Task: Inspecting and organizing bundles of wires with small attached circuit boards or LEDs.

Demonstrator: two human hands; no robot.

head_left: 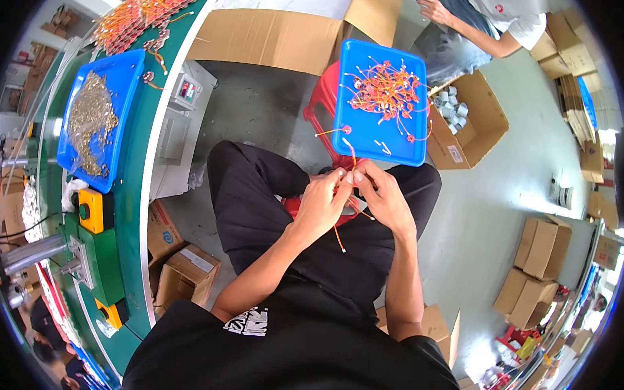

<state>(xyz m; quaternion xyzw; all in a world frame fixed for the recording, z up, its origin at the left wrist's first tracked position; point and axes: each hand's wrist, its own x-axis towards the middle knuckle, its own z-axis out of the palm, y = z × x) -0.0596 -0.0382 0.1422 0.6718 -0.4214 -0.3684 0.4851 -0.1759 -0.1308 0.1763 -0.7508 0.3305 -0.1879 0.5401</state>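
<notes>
My left hand [319, 203] and my right hand [386, 199] meet over my lap, thumbs and fingertips pinched together on a thin orange-and-red wire lead [340, 239]. Its ends stick out above and below my fingers, some with small white tips. What lies right between the fingertips is hidden. Just beyond my hands, a blue tray [360, 136] rests on a red plastic stool [321, 98]. Heaped in the tray are many orange wire leads [387, 90] with small round red parts. A few short white pieces [384, 148] lie at its near end.
At left, a green workbench [133, 143] bears a blue tray of small metal parts [93, 120], bundled wire leads [137, 22] and a yellow button box [92, 211]. An open carton [485, 123] holds grey-white rolls. Another person [488, 17] sits at far right.
</notes>
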